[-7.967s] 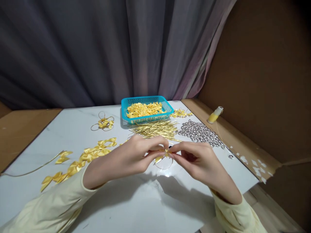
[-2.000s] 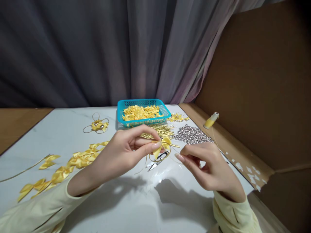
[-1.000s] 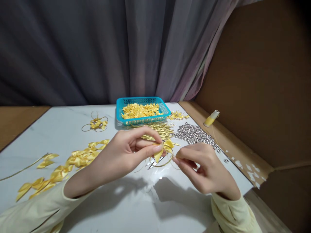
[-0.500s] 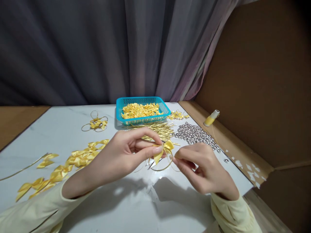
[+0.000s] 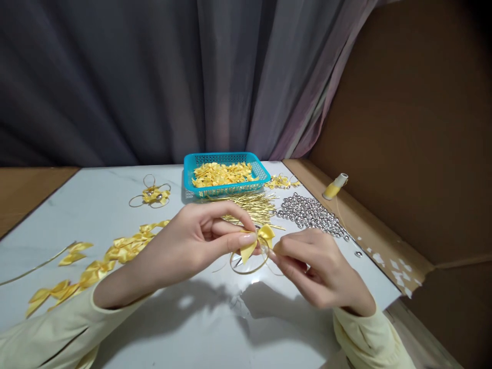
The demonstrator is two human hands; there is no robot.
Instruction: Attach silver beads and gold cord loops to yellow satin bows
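Note:
My left hand (image 5: 209, 238) pinches a yellow satin ribbon bow (image 5: 266, 233) between thumb and fingers, above the middle of the table. A ring of gold wire (image 5: 249, 271) hangs below the bow, joined at the pinch. My right hand (image 5: 321, 266) is closed, thumb and forefinger pressed together at the ring's right side. Whatever lies between those fingertips is too small to make out. Fine thread curves down near the fingers. Behind the ring, a dark pointed metal thing (image 5: 237, 262) shows in part.
A blue basket (image 5: 188, 171) of yellow bows stands at the back, with gold wire pieces (image 5: 257, 207) before it. Silver beads (image 5: 307, 211) and a yellow thread spool (image 5: 335, 186) are right. Loose bows (image 5: 125, 249) and a finished wire-loop flower (image 5: 155, 196) lie left.
The wire ring has shifted slightly left and down, and the bow has tilted a little. Both hands keep their pinches, almost in the same place.

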